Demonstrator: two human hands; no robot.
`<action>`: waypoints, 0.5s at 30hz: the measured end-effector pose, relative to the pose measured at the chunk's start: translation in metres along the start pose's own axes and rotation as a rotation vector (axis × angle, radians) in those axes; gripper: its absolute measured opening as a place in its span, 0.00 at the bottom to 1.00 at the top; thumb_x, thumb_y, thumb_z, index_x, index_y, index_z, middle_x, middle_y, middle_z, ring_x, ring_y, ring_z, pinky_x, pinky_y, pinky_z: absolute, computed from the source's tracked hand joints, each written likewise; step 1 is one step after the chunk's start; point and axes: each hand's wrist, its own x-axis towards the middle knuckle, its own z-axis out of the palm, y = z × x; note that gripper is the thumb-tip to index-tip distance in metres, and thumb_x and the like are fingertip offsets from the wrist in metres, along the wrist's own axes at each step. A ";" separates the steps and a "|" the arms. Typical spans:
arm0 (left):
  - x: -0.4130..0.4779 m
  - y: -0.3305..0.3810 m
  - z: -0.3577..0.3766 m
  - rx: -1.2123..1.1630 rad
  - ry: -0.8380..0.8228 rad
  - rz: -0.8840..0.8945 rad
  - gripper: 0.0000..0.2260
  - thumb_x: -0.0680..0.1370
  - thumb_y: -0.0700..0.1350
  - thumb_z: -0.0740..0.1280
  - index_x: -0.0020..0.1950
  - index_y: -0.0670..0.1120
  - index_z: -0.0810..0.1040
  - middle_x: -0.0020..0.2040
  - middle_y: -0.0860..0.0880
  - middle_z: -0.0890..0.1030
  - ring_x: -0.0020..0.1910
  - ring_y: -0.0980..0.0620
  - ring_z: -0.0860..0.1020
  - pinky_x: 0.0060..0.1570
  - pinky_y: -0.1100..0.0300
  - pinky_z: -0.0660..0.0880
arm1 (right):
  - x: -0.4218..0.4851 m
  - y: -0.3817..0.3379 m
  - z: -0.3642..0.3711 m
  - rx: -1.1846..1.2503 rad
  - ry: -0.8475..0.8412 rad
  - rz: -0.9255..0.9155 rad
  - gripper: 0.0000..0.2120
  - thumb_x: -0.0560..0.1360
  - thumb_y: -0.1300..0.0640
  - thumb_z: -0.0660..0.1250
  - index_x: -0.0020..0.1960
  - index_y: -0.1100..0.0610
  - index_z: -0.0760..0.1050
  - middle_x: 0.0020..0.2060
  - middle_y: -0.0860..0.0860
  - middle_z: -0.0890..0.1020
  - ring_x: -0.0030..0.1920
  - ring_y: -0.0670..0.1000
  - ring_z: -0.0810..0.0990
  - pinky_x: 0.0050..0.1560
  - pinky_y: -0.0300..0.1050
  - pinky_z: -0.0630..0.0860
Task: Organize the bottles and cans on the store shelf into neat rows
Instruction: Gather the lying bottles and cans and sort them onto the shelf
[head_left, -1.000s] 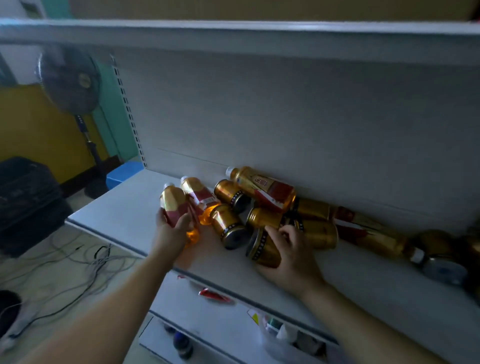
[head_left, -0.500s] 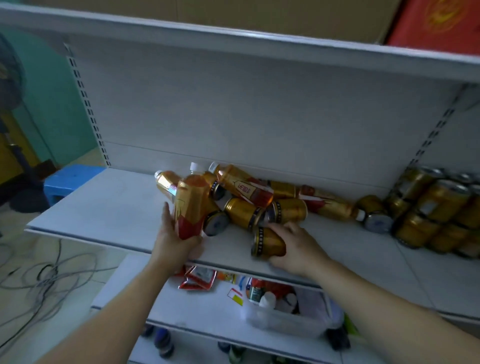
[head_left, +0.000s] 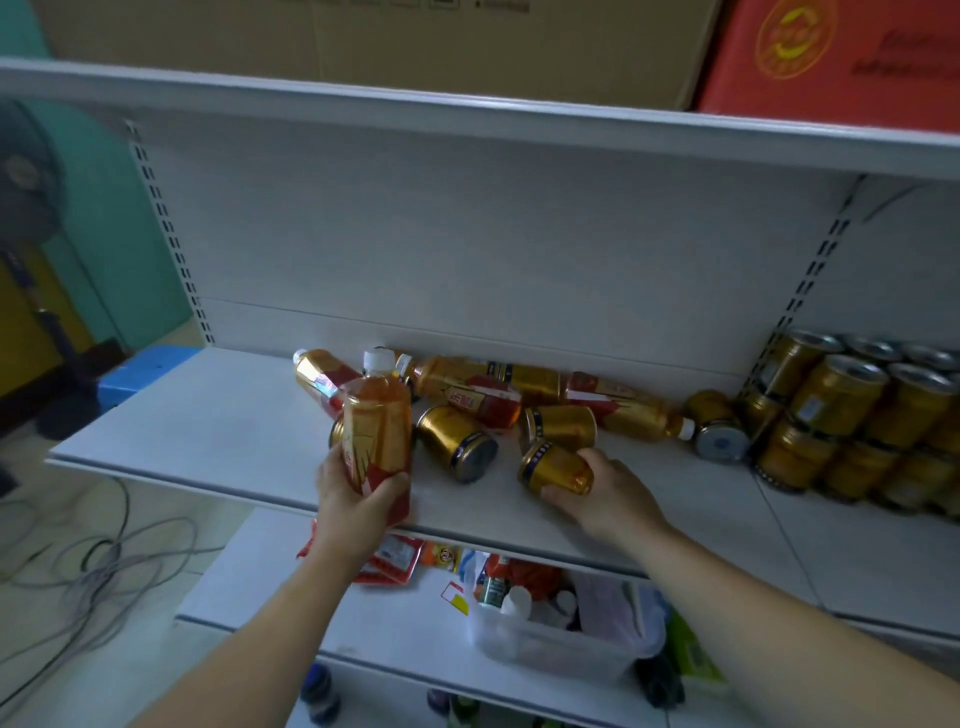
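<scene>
Amber bottle (head_left: 376, 426) gripped upright by left hand (head_left: 353, 499); right hand (head_left: 605, 488) clasps gold can (head_left: 553, 467).

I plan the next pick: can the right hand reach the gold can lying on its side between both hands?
Probably yes: the gold can lies unobstructed, but the right hand already grips another can.

Dim, flat indoor light. Soft shadows are cast under the cans (head_left: 558, 428). Slight blur throughout; the shelf (head_left: 182, 421) edges are bowed by wide-angle distortion.
</scene>
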 end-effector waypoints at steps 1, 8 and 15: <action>-0.006 0.001 0.007 -0.016 -0.001 -0.001 0.32 0.61 0.52 0.71 0.64 0.49 0.67 0.61 0.43 0.71 0.58 0.44 0.73 0.58 0.44 0.73 | 0.001 0.003 -0.002 0.004 0.002 -0.004 0.37 0.67 0.31 0.67 0.69 0.49 0.64 0.59 0.53 0.74 0.55 0.54 0.75 0.51 0.47 0.72; -0.041 0.007 0.068 0.018 -0.086 0.012 0.37 0.65 0.50 0.73 0.70 0.51 0.60 0.65 0.44 0.66 0.63 0.45 0.69 0.63 0.44 0.70 | 0.001 0.038 -0.026 -0.014 0.012 -0.113 0.35 0.67 0.34 0.71 0.68 0.49 0.67 0.56 0.55 0.73 0.55 0.55 0.74 0.49 0.43 0.68; -0.038 0.013 0.102 0.561 -0.012 0.066 0.43 0.63 0.67 0.68 0.73 0.55 0.56 0.73 0.48 0.55 0.73 0.39 0.52 0.70 0.38 0.55 | -0.004 0.090 -0.054 0.005 -0.014 -0.088 0.35 0.70 0.34 0.68 0.71 0.47 0.63 0.58 0.54 0.70 0.56 0.57 0.74 0.48 0.42 0.66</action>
